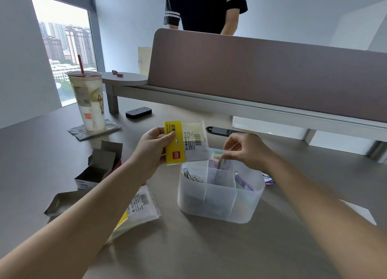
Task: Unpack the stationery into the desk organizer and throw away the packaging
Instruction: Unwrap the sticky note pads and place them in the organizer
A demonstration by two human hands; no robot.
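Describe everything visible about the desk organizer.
The organizer is a frosted, translucent plastic tub with rounded corners, standing upright on the desk. Inner walls split it into compartments. Paper clips fill the left one; pastel sticky notes stand at the back, where the right hand reaches in.

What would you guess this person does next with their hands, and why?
Probably the right hand lets go of the pastel sticky notes it is lowering into the organizer's back compartment and pulls out. The left hand holds the yellow-edged clear wrapper, seemingly emptied, so that likely gets discarded afterwards.
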